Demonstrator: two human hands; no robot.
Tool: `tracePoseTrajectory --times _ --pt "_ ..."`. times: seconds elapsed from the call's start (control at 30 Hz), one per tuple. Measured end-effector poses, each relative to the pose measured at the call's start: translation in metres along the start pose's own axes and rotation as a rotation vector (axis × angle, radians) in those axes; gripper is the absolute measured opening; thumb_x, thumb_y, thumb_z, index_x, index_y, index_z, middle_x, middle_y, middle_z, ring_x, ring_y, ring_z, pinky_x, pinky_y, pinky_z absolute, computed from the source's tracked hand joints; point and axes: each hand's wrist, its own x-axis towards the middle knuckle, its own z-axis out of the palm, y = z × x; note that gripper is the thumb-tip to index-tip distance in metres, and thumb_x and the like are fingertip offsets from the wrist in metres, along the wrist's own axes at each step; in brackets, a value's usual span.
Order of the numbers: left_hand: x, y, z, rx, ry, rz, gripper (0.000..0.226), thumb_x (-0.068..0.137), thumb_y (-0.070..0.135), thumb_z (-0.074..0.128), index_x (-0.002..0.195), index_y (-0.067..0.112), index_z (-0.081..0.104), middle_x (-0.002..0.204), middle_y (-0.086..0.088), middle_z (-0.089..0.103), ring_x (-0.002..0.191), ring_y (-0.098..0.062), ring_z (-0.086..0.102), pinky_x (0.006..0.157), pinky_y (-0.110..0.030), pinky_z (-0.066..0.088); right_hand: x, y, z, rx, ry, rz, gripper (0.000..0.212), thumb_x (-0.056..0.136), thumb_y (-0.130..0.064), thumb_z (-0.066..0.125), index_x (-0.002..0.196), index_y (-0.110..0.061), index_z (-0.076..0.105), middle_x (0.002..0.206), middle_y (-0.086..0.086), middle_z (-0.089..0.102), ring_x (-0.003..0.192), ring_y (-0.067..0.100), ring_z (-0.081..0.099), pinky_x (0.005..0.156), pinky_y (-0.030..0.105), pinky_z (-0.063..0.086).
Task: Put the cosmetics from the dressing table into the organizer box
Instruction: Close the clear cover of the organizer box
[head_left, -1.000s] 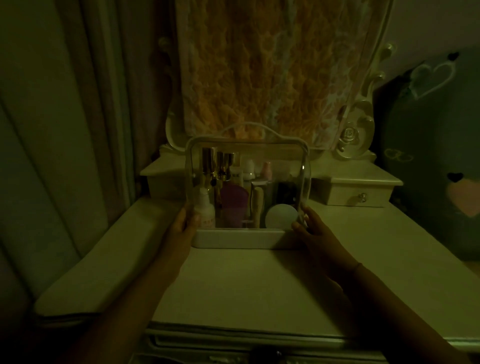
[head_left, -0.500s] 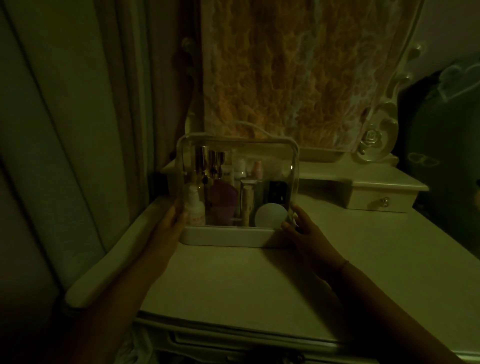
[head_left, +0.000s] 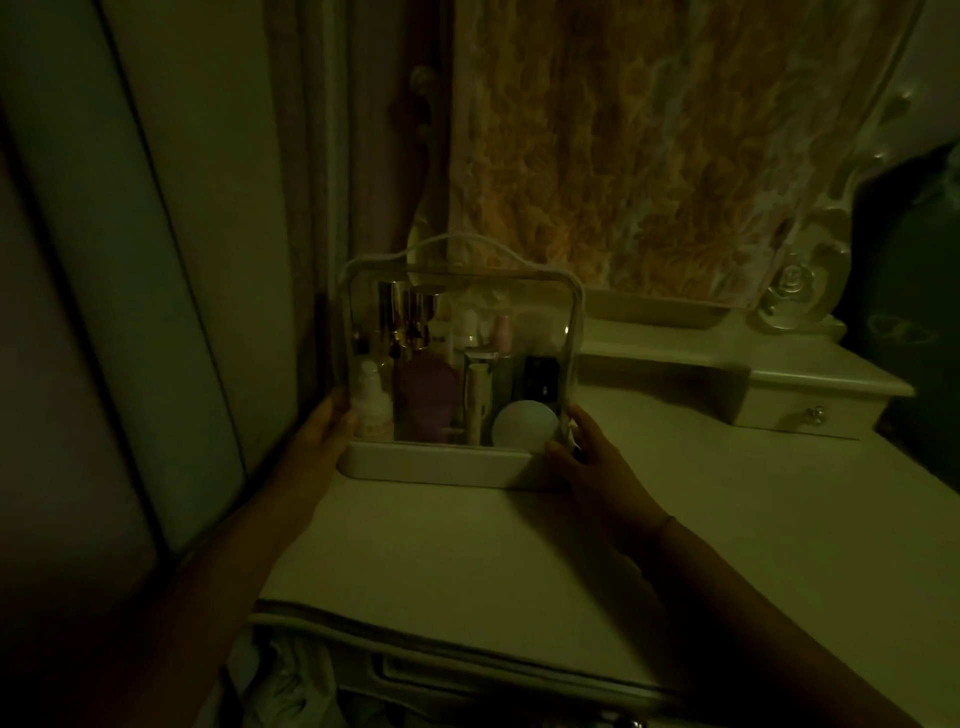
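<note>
In the head view, the organizer box (head_left: 441, 463) stands upright at the back left of the dressing table (head_left: 467, 551). Through its clear front the cosmetics show inside: a purple bottle (head_left: 428, 397) and a round white piece (head_left: 524, 423). The left hand (head_left: 324, 428) lies against the box's left wall; I cannot tell if its fingers curl. The right hand (head_left: 587, 454) grips the box's lower right corner. A small drawer (head_left: 810, 415) sits to the right of the box, and a patterned cloth (head_left: 649, 156) hangs behind it.

The head-worn camera looks forward and down, close over the dressing table (head_left: 441, 551).
</note>
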Motion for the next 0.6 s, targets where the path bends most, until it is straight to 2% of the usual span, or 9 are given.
tracePoseTrajectory --times 0.07,0.17,0.27,0.4,0.6 --pt "0.001 -0.001 -0.004 -0.011 0.011 0.001 0.045 0.096 0.030 0.042 0.140 0.032 0.032 0.126 0.015 0.043 0.109 -0.001 0.047 0.078 -0.014 0.039 0.001 -0.002 0.006 -0.017 -0.002 -0.003 0.058 0.094 -0.017 0.047 0.144 -0.031 0.021 0.151 0.006 0.030 0.128 0.024 0.042 0.103 0.045 0.044" --pt "0.007 -0.005 -0.014 -0.015 0.005 -0.010 0.045 0.095 0.031 0.042 0.139 0.033 0.033 0.130 0.013 0.043 0.116 -0.006 0.045 0.083 -0.018 0.039 0.000 -0.004 0.013 -0.017 -0.012 -0.007 0.058 0.094 -0.016 0.046 0.144 -0.033 0.022 0.151 0.004 0.029 0.126 0.021 0.042 0.101 0.043 0.045" --pt "0.012 -0.011 -0.024 0.011 -0.005 -0.010 0.045 0.094 0.035 0.043 0.138 0.037 0.034 0.131 0.014 0.044 0.109 0.000 0.049 0.083 -0.018 0.040 -0.002 -0.007 0.020 0.004 -0.013 -0.002 0.058 0.094 -0.015 0.047 0.143 -0.032 0.022 0.151 0.005 0.029 0.130 0.026 0.040 0.102 0.044 0.045" --pt "0.019 -0.018 -0.037 0.027 -0.036 -0.012 0.045 0.094 0.038 0.043 0.138 0.039 0.034 0.137 0.013 0.043 0.122 -0.007 0.044 0.101 -0.030 0.038 -0.002 -0.009 0.029 -0.039 -0.007 -0.012 0.058 0.094 -0.014 0.047 0.144 -0.030 0.022 0.150 0.007 0.032 0.127 0.028 0.044 0.101 0.048 0.045" --pt "0.026 -0.022 -0.049 0.043 -0.042 -0.007 0.047 0.095 0.036 0.043 0.140 0.034 0.033 0.146 0.006 0.040 0.132 -0.012 0.039 0.112 -0.040 0.031 -0.002 -0.010 0.038 -0.079 -0.004 -0.029 0.061 0.094 -0.015 0.048 0.145 -0.030 0.019 0.144 0.009 0.039 0.104 0.015 0.050 0.095 0.042 0.049"
